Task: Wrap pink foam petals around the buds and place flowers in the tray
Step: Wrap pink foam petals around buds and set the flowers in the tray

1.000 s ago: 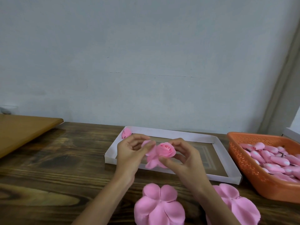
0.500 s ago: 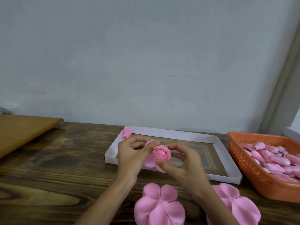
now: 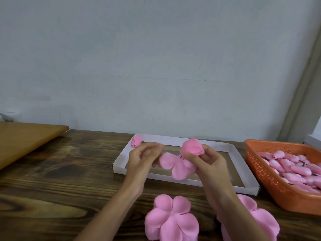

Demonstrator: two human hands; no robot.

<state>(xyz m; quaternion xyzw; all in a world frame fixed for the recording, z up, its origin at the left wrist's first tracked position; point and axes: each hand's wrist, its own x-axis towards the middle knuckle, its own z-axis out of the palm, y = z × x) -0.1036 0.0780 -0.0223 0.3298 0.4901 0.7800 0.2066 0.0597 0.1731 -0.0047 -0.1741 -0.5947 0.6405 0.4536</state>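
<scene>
My right hand pinches a pink foam bud over the white tray. A flat pink petal piece hangs from the bud's base and spreads to the left. My left hand has curled fingers at the left edge of that petal piece and seems to pinch it. One finished pink flower lies in the tray's far left corner. Two stacks of loose petal pieces lie on the table near me, one in the middle and one partly under my right forearm.
An orange plastic basket with several pink buds stands to the right of the tray. A lighter wooden board overlaps the dark wooden table at the left. A grey wall runs behind.
The bud has risen and moved right in my right hand. The petal piece, earlier bunched round the bud, now hangs spread out between my hands.
</scene>
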